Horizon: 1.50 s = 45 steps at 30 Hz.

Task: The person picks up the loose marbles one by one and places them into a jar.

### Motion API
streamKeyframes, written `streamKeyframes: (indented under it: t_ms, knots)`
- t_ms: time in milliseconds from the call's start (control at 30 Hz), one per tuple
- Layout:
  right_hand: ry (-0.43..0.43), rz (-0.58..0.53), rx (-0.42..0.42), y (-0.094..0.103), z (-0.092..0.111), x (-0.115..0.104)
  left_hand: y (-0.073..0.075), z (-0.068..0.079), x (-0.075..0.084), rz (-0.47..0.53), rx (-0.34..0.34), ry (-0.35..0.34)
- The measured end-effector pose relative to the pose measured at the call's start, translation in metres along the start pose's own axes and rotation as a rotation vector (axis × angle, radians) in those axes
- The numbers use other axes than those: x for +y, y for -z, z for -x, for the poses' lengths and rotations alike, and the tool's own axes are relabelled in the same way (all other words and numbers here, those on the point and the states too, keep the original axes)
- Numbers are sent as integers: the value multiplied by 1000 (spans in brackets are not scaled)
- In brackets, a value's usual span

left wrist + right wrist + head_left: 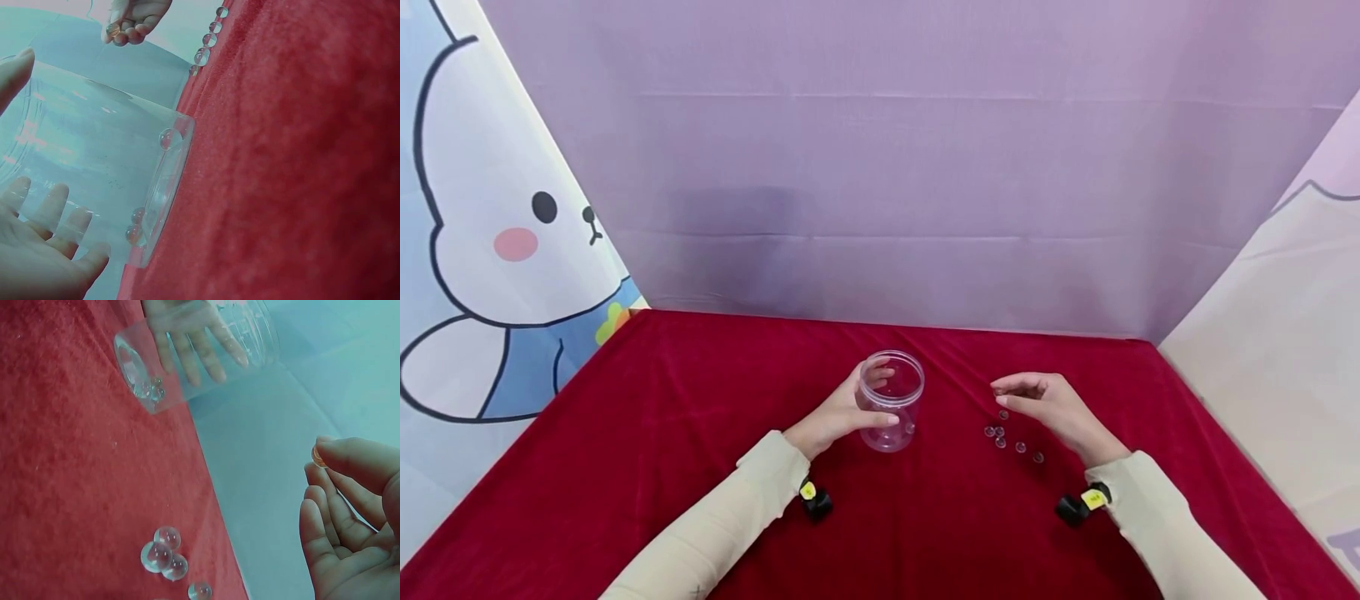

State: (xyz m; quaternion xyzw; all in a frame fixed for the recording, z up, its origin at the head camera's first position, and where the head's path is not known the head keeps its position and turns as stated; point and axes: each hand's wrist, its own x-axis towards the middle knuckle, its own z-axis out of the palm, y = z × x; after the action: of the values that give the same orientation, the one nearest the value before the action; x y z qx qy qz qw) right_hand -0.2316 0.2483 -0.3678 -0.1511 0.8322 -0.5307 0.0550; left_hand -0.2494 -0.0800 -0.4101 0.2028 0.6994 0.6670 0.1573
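Note:
My left hand (842, 410) grips a clear, open-topped plastic jar (901, 410) from its left side, thumb in front and fingers around the back. The jar stands upright on the red cloth. A few clear glass marbles (169, 139) lie at its bottom in the left wrist view. To the right of the jar, my right hand (1054, 410) is raised above the cloth. Between its thumb and fingertips it pinches one marble (318, 456). Several loose clear marbles (999, 432) lie on the cloth just below and in front of that hand.
Red cloth (715, 392) covers the table. A lilac fabric wall (910, 183) rises at the back. Side panels stand left and right, the left panel (512, 358) printed with a cartoon animal. Each wrist wears a black camera.

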Motion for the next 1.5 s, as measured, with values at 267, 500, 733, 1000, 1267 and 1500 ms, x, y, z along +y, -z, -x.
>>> streamKeyframes:
  t_ms: [267,500,733,1000,1267,1500]
  knots:
    - [2,1,-7,-4,0,-6,0,1,-1,6,-5,-6]
    - [16,-8,0,-6,-3,-14,-1,-1,1,6,-12,-13]
    - [25,-24,-4,-11,-7,-17,-1,0,2,5,-11,-1]
    - [25,-43,-12,-17,-10,-21,-1,2,0,-2,-10,7]
    - [37,-74,-24,-22,-14,-26,-1,2,0,0,-14,6]
    - [72,-86,-35,-28,-20,-31,-1,3,0,3,-9,-3]
